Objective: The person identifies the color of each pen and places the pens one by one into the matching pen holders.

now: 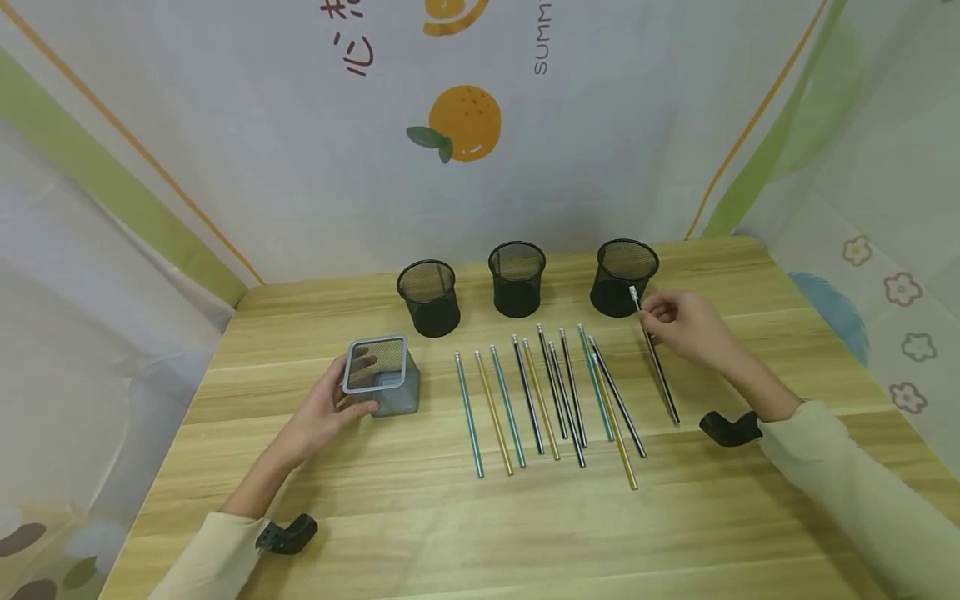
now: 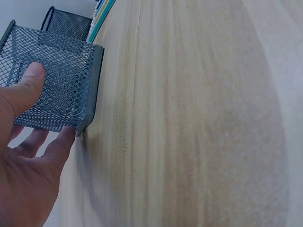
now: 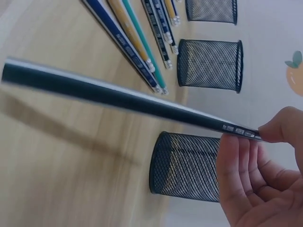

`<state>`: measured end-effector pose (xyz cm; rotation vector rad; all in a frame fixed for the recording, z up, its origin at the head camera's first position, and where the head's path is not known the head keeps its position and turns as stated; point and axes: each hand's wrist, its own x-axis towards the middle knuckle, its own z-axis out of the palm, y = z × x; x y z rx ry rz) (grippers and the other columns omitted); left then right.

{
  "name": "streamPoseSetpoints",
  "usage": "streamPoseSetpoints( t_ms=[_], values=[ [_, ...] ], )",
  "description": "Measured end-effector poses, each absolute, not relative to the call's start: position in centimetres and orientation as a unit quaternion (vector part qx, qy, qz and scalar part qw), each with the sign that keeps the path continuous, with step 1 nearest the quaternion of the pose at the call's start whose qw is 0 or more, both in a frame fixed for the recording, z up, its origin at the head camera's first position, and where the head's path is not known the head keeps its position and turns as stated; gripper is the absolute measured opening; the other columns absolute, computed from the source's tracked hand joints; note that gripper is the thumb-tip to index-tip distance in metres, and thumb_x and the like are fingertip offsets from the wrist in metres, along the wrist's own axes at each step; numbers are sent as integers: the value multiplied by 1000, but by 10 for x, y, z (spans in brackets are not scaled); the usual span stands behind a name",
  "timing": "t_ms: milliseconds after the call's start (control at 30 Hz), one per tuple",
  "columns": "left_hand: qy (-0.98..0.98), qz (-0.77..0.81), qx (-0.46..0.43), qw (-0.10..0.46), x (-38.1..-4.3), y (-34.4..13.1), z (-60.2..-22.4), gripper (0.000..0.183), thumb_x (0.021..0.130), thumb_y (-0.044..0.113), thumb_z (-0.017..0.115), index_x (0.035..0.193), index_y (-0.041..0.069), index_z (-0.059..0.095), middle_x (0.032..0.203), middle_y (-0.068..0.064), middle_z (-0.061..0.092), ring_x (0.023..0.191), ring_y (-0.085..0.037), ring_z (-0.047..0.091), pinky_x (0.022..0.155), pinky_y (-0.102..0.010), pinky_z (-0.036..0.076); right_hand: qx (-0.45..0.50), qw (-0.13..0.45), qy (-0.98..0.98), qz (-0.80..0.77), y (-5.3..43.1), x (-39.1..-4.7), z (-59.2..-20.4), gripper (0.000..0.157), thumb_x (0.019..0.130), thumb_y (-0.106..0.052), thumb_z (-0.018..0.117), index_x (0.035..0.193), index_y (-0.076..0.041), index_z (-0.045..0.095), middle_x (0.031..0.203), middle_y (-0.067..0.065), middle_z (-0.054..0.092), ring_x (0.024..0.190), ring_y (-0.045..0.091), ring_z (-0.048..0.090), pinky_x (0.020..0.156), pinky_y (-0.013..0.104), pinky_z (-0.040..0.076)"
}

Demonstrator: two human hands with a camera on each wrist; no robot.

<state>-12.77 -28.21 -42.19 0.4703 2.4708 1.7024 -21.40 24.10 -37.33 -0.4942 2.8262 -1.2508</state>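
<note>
At the left of the table stands a square grey mesh pen holder [image 1: 397,396]. My left hand [image 1: 318,412] grips it by the sides, thumb on the near wall and fingers round the far side, as the left wrist view also shows. On the right, my right hand [image 1: 686,325] pinches a dark pencil [image 1: 657,362] near its eraser end between thumb and fingertips. In the right wrist view this pencil [image 3: 118,97] slants across, casting a shadow on the wood. Close behind that hand is a round black mesh pen holder [image 1: 615,292].
Several blue, yellow and dark pencils [image 1: 537,400] lie in a loose row mid-table, eraser ends toward the back. Two more round black mesh holders, a left one [image 1: 435,312] and a middle one [image 1: 517,292], stand along the rear edge before a printed curtain [image 1: 600,133].
</note>
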Motion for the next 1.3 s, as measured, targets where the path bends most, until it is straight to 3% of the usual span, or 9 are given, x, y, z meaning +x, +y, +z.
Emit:
streamPoseSetpoints(
  t_ms=[167, 467, 767, 1133, 1300],
  values=[
    [814, 558, 150, 51, -126, -282, -422, 78, 94, -8, 68, 157, -1, 23, 155, -27, 34, 139, -47, 37, 109, -45, 43, -158, -1, 892, -424, 247, -214, -370, 17, 102, -7, 59, 106, 10, 63, 93, 17, 66, 77, 21, 65, 64, 35, 62],
    [814, 558, 153, 51, -127, -283, -424, 78, 93, -9, 68, 156, -3, 23, 154, -28, 34, 138, -47, 38, 108, -43, 43, -147, -29, 886, -439, 258, -212, -369, 22, 105, -11, 58, 111, 10, 61, 95, 19, 65, 74, 21, 66, 63, 24, 59],
    [815, 555, 159, 50, -128, -283, -424, 78, 93, -8, 68, 156, -3, 23, 154, -28, 34, 138, -47, 38, 109, -43, 43, -146, -70, 861, -483, 269, -216, -365, 20, 104, -2, 57, 113, 15, 58, 99, 23, 63, 72, 9, 65, 65, 20, 59],
    [817, 552, 159, 48, -129, -282, -423, 78, 93, -9, 69, 156, -4, 24, 153, -28, 35, 137, -47, 40, 107, -45, 45, -112, -98, 821, -551, 271, -220, -356, 28, 106, -12, 55, 115, 14, 56, 95, 2, 62, 77, 9, 66, 72, 21, 60],
    [819, 549, 160, 45, -130, -282, -424, 78, 92, -9, 69, 156, -4, 24, 153, -28, 36, 137, -46, 40, 107, -46, 44, -100, -113, 784, -603, 271, -222, -353, 24, 105, -11, 57, 112, 12, 57, 91, 1, 63, 76, 10, 66, 73, 22, 60]
  ],
)
